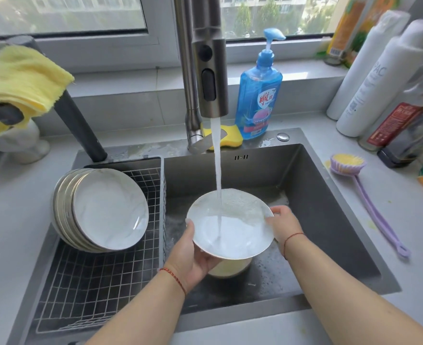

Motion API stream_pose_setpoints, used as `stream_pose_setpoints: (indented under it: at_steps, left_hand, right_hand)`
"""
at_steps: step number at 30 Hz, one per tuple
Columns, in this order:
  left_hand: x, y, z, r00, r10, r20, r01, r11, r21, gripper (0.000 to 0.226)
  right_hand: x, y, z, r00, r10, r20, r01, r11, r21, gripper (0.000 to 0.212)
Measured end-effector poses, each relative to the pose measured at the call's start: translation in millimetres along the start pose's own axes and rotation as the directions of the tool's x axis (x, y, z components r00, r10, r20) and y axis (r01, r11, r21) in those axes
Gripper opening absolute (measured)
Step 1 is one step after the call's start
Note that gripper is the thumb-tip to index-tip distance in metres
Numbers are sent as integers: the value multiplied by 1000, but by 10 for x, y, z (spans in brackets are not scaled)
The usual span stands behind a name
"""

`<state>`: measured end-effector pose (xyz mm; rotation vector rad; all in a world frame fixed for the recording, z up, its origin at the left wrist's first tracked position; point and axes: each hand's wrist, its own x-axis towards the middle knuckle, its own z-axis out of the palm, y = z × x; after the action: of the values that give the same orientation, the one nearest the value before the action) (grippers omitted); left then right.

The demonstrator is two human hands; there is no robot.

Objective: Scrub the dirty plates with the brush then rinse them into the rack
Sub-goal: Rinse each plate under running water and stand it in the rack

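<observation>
- Plate (240,227) held over sink (330,200), tilted toward camera, directly under running water (218,170) from faucet (209,70); stream hits plate's upper half, water pooling in its well.
- Left hand (193,257) gripping plate's lower-left rim, thumb over top edge, fingers curled underneath.
- Right hand (284,224) holding plate's right rim, fingers wrapped round the edge; thumb pos. can't tell.
- Red string on each wrist.
- Under plate: pale yellowish bowl or container (230,268) on sink floor, mostly hidden; suds & wet patches around it.
- Rack (93,282): wire basket filling sink's left part; stack of plates (101,210) leaning on edge at its back-left, faces turned right, marbled white w/ dark rims.
- Brush (362,192) lying on counter (404,257) right of sink, untouched; yellow bristle head at far end, long lilac handle running toward camera.
- Blue dish soap pump bottle (257,95) behind sink, right of faucet; yellow sponge (226,136) at its base, just beside faucet foot.
- Yellow cloth (21,78) draped over dark arm at upper left.
- White cylinders & bottles (380,83) bunched at back-right of counter.
- Window behind sill; trees & bldgs outside.
</observation>
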<state>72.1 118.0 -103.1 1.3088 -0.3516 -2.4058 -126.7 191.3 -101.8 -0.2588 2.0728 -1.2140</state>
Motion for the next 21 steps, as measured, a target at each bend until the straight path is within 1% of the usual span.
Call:
stream_pose_setpoints:
  at_steps: [2,3,4,5,6,7,8,9,10,11,12,13,14,16,17,18,20,21]
  left_hand:
    - [-26,8,-11,999,37,-2,-37,999,16,60]
    - [-31,4,-20,998,55,-11,-55,998,31,61]
    - [-33,2,-27,997,73,-15,-72,996,51,62]
    - [-49,1,-25,996,90,-11,-89,994,69,64]
    - [-78,7,-19,994,109,-10,-108,991,77,65]
    - [-82,10,-18,992,123,-12,-121,989,80,65]
    - [-90,15,-14,991,135,-17,-133,988,79,64]
    - [-107,21,-11,989,147,-19,-145,986,78,62]
    - [-119,20,-2,988,155,-16,-153,985,82,62]
    - [-141,14,10,987,162,-14,-160,983,86,62]
    - [-169,8,30,987,162,-14,-160,983,91,63]
    - [-189,-5,49,987,158,-20,-155,982,104,64]
    - [-226,-18,74,988,154,-25,-150,982,114,64]
    - [-276,-49,106,988,152,-30,-147,981,128,68]
    - [-290,-66,115,987,158,-25,-153,979,139,70]
    - [-306,-81,118,987,162,-17,-158,976,148,69]
    - [-331,-100,125,987,161,15,-161,974,161,62]
    - [-345,-109,123,987,156,29,-159,974,164,60]
  right_hand:
    - [-162,-74,-80,984,-163,69,174,966,-193,17]
    - [-265,-99,-116,961,-246,129,275,907,-318,19]
    - [-373,-117,-147,929,-306,207,368,810,-456,28]
    - [-483,-118,-166,897,-321,304,441,686,-578,40]
    - [-593,-130,-171,851,-325,413,526,522,-672,52]
    - [-689,-127,-162,807,-287,516,590,359,-724,56]
    - [-762,-112,-143,771,-239,590,636,235,-735,53]
    - [-850,-111,-108,737,-215,641,675,171,-718,50]
    - [-926,-117,-64,699,-193,689,715,161,-680,48]
    - [-1006,-151,-31,672,-170,720,738,236,-633,47]
    - [-1065,-207,20,649,-142,748,740,348,-576,47]
    - [-1086,-261,83,630,-110,769,715,469,-519,47]
    - [-1087,-306,157,595,-80,800,696,549,-462,45]
    - [-1052,-361,337,546,-69,835,675,627,-390,45]
    - [-1005,-356,434,539,-77,839,679,629,-378,46]
    - [-958,-336,521,544,-91,834,722,557,-410,49]
    - [-763,-243,678,593,-130,795,773,367,-517,56]
    - [-665,-246,685,605,-121,787,772,331,-543,56]
